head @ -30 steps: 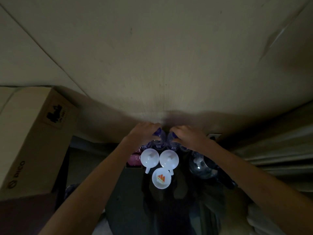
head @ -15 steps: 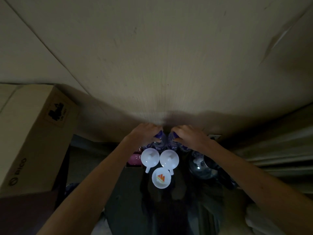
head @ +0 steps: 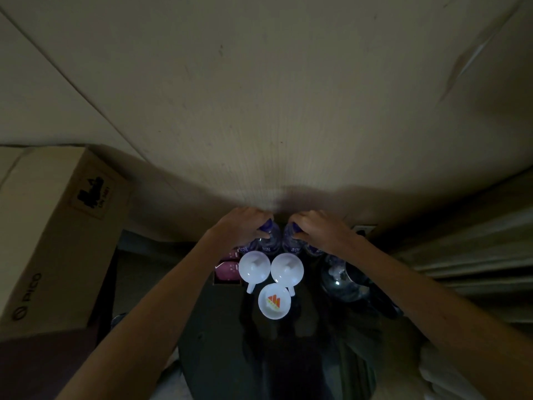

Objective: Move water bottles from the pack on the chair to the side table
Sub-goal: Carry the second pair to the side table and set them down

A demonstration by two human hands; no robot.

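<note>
Two clear water bottles with purple caps and labels stand upright at the back of the dark round side table, close to the wall. My left hand is closed over the top of the left bottle. My right hand is closed over the top of the right bottle. The two bottles stand side by side, almost touching. The pack and the chair are out of view.
Two white cups and a white dish with an orange mark sit just in front of the bottles. A pink box lies to their left, a glass kettle to their right. A cardboard box stands at the left, curtains at the right.
Both hands stay on the bottle tops in the same place. The view has shifted very slightly; nothing else has moved.
</note>
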